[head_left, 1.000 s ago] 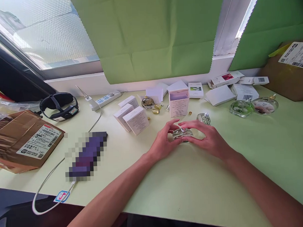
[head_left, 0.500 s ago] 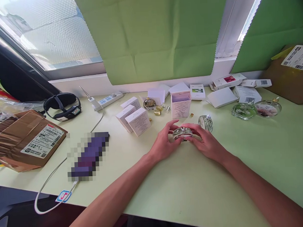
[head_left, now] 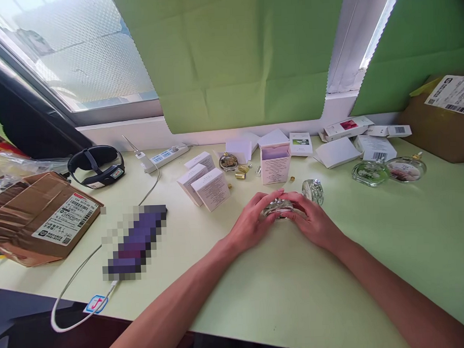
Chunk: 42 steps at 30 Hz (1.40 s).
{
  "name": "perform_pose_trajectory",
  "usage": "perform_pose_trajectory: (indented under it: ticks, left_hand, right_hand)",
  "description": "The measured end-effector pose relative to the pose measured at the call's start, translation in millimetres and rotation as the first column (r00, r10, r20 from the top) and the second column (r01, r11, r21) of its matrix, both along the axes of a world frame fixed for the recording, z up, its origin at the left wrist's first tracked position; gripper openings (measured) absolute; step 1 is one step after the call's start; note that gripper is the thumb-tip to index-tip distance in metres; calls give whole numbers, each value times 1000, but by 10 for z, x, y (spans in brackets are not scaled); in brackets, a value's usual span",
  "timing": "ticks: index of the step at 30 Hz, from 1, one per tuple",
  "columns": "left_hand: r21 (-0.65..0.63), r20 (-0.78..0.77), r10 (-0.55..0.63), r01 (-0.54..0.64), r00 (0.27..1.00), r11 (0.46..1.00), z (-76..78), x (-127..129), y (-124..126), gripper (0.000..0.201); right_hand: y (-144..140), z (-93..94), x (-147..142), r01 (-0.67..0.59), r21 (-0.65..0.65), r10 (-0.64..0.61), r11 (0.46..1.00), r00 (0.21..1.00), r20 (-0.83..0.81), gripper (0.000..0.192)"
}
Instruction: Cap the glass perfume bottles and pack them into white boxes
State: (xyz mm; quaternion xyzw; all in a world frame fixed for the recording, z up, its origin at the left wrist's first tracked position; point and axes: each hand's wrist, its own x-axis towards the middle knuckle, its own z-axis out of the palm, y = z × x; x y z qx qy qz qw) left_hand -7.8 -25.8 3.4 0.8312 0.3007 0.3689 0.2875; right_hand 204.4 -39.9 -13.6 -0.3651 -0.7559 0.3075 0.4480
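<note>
Works over a pale green table (head_left: 236, 295), extending toward every hour. Faces a green cloth (head_left: 239, 57) at twelve o'clock, hung against the window. Has a creased brown carton (head_left: 13, 217) at nine and a labelled carton (head_left: 436, 139) at two. Has, between eight and nine, a pixelated dark device (head_left: 137, 240) joined to a white cable (head_left: 70, 286), with a black head strap (head_left: 105, 177) between nine and ten. Curves left hand (head_left: 252, 221) in from eight and right hand (head_left: 309, 217) from four, fingers bent, fingertips close together at the top. Has three white boxes (head_left: 212, 190) near ten, an open pink box (head_left: 275, 167) at twelve, and a green-tinted bottle (head_left: 371, 173) just beside a pink-labelled bottle (head_left: 406, 169) between two and three. Pinches a clear glass bottle (head_left: 278, 207) at the clock's centre, thumbs on the near side. Cannot tell the pose of the partly hidden outer fingers. Has a second glass bottle (head_left: 312, 191) at two, near the right hand, gold caps (head_left: 240, 175) between ten and eleven, and a tiny gold ring (head_left: 292, 179) at one.
</note>
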Motion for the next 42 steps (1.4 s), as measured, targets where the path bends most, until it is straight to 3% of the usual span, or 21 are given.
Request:
perform_pose_trajectory:
  ticks: [9,15,19,23,26,28,30,36,42]
  left_hand:
    - [1,20,15,-15,1000,1000,-11,0,1,50]
    - [-38,-30,50,-51,998,998,-14,15,-3,59]
    - [-40,22,135,-134,991,990,-3,11,2,70]
    - [4,79,345,-347,935,938,47,-49,72,49]
    - [50,-71,473,-471,878,881,122,-79,247,42]
    - [135,-266,451,-430,852,892,187,-67,436,44]
    - [194,-476,410,-361,778,912,249,-31,659,49]
    - [182,-610,319,-264,725,947,310,103,1159,38]
    - [208,-662,361,-302,657,930,288,143,1209,15]
  right_hand:
    - [-3,20,-17,1,28,-1,1000,1000,19,31]
    - [-8,31,-37,35,57,-40,998,995,92,38]
    - [-20,63,-30,53,64,-62,997,988,142,45]
    - [-42,58,-38,127,-68,-118,989,984,132,67]
    - [-26,20,-57,129,-156,-113,979,988,108,70]
    - [-5,-3,-69,104,-193,-92,976,993,69,69]
    - [13,-12,-77,83,-210,-78,974,997,28,69]
    - [22,10,-77,62,-231,-64,971,998,-1,69]
    - [18,13,-62,66,-224,-67,972,998,2,69]
